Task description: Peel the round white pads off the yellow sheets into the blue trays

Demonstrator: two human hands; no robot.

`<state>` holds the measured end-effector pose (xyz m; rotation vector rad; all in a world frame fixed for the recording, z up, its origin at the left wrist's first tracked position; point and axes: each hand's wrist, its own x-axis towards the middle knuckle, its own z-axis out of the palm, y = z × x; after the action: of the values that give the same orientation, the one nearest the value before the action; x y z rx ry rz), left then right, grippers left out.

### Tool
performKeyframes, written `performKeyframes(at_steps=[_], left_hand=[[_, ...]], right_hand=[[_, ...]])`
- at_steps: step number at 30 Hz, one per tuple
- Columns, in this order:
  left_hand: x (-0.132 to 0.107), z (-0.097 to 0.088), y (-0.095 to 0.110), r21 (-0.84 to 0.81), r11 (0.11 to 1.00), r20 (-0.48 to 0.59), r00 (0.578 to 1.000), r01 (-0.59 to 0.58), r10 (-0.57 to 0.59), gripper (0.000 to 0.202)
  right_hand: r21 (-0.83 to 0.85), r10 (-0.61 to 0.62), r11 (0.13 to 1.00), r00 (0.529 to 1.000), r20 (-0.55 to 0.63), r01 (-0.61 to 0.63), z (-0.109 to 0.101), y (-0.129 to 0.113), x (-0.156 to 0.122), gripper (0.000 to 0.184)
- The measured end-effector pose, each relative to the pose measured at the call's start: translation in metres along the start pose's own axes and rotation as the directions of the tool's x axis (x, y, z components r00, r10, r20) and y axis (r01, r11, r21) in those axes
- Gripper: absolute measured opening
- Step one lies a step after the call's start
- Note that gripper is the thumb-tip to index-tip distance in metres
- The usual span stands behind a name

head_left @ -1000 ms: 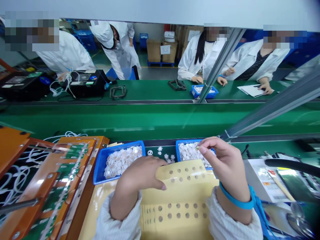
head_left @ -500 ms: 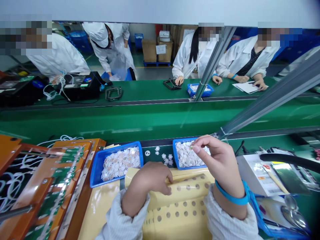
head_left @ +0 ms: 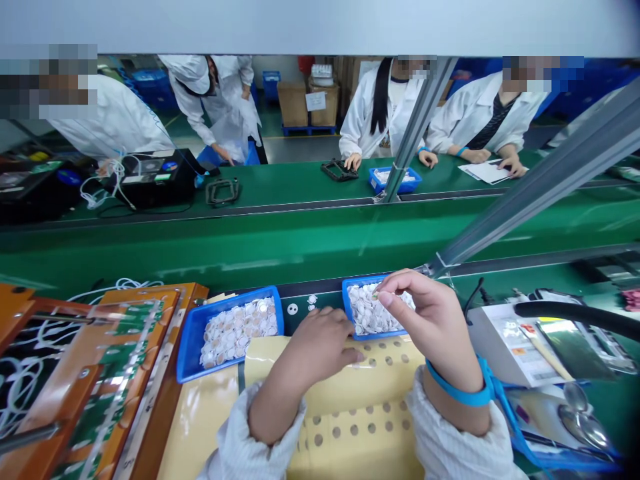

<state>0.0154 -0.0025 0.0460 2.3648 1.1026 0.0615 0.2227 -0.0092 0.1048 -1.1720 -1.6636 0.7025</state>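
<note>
My right hand (head_left: 417,310) is raised in front of the right blue bin (head_left: 345,313), thumb and forefinger pinched on a small yellow-green piece (head_left: 376,294); its exact kind is too small to make out. My left hand (head_left: 320,343) reaches forward over the far part of a yellow sheet (head_left: 345,460), fingertips near that bin's left side and thumb held apart. What lies beneath its fingers is hidden. Rows of round grey-brown spots mark the sheet. Small white discs (head_left: 373,313) fill the right bin. Beyond my left fingers, a few loose white pieces (head_left: 312,299) lie on the green bench.
Left of the sheet stands another blue bin (head_left: 183,347) of white discs, beside an orange fixture (head_left: 165,353) with green boards. A white box (head_left: 493,347) and a blue tray (head_left: 537,460) holding spoon-like metal tools are at right. A metal post (head_left: 500,220) slants across. Co-workers (head_left: 377,107) sit opposite.
My left hand has moved forward and slightly right, from over the sheet's fold toward the loose pieces. The raised part of the sheet lies flatter. My right hand keeps its pinch.
</note>
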Motion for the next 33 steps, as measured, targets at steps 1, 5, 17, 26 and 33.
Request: performKeyframes(at_steps=[1, 5, 17, 26, 33], left_hand=[[0.005, 0.003, 0.003, 0.013, 1.0, -0.064, 0.998, 0.0, 0.001, 0.036], [0.027, 0.029, 0.012, 0.059, 0.998, -0.235, 0.972, 0.023, -0.009, 0.048], [0.046, 0.071, 0.01, 0.099, 0.991, -0.239, 0.969, 0.095, -0.069, 0.065], [0.047, 0.055, 0.017, -0.094, 0.996, -0.213, 0.977, 0.007, -0.027, 0.048], [0.04, 0.036, 0.018, -0.269, 0.96, -0.331, 0.944, -0.081, -0.013, 0.018]], right_hand=[[0.005, 0.0, 1.0, 1.0, 0.0, 0.0, 0.0, 0.0, 0.0, 0.013], [-0.003, -0.007, 1.0, 1.0, 0.003, 0.007, 0.001, 0.0, 0.001, 0.013], [-0.014, -0.018, 1.0, 1.0, 0.005, 0.018, 0.0, -0.001, 0.0, 0.013], [0.002, -0.029, 1.0, 1.0, 0.009, 0.029, 0.001, 0.0, 0.001, 0.014], [0.002, -0.012, 1.0, 1.0, 0.011, 0.012, 0.001, 0.002, 0.001, 0.013]])
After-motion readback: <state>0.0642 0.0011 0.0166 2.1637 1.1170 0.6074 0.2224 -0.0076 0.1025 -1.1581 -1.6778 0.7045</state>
